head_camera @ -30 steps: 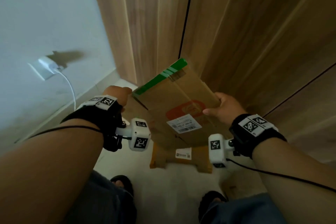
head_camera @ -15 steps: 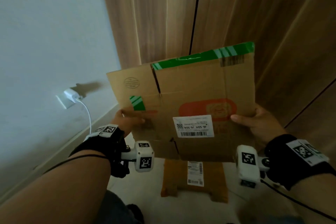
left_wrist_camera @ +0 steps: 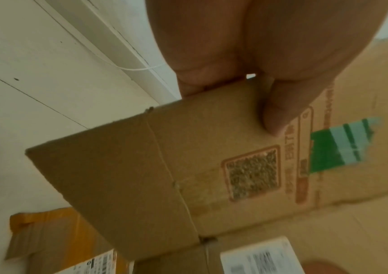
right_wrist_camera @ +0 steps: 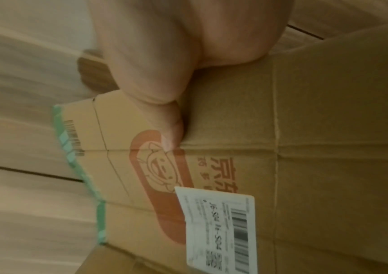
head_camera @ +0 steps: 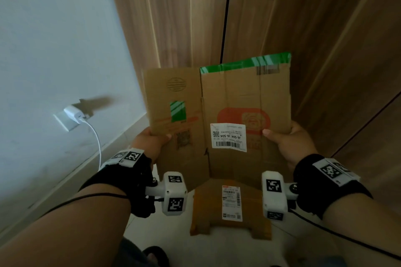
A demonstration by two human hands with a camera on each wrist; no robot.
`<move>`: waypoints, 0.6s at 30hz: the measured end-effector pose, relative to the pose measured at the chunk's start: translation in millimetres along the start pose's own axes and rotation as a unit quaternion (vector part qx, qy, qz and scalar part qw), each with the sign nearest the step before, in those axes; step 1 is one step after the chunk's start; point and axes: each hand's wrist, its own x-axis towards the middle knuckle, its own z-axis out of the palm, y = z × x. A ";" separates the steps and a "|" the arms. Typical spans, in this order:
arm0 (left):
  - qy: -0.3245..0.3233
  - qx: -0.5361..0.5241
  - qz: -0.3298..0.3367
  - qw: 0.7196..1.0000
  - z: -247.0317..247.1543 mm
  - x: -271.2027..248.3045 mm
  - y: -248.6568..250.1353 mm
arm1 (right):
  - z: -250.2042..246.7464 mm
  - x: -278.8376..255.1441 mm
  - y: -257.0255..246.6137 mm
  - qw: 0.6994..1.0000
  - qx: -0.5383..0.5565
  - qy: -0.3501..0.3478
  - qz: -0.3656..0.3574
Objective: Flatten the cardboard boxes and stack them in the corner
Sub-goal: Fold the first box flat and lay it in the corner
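Note:
A flattened brown cardboard box [head_camera: 234,104] with green tape, a red logo and a white shipping label is held upright in front of me. My left hand [head_camera: 149,141] pinches its left edge, thumb on the front face, as the left wrist view shows on the box [left_wrist_camera: 188,157]. My right hand [head_camera: 286,138] grips the right edge, thumb pressed beside the red logo [right_wrist_camera: 162,166]. A second flattened box [head_camera: 230,208] with a white label lies on the floor below, leaning toward the corner.
Wooden wardrobe doors [head_camera: 271,17] stand behind the box. A white wall [head_camera: 54,39] on the left carries a charger [head_camera: 74,112] in a socket with a hanging white cable [head_camera: 97,143]. Pale floor tiles [head_camera: 217,249] lie under my feet.
The box has swung from tilted to upright and facing me, then sunk slightly lower. Both hands have kept their hold on its side edges.

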 end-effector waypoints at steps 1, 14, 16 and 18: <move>-0.012 -0.001 0.006 1.000 4.4 0.6 -1.0 | 4.1 -2.0 -0.8 1.000 -0.014 -0.006 -0.004; -0.041 0.022 0.008 0.999 50.7 -16.4 2.5 | 55.8 -35.4 -9.9 0.981 -0.100 -0.144 -0.080; -0.044 0.008 -0.005 0.999 51.7 -12.9 1.6 | 58.4 -39.0 -11.3 0.971 -0.127 -0.180 -0.093; -0.053 -0.027 -0.014 0.998 52.5 -15.3 2.1 | 60.7 -42.1 -11.0 0.953 -0.191 -0.201 -0.123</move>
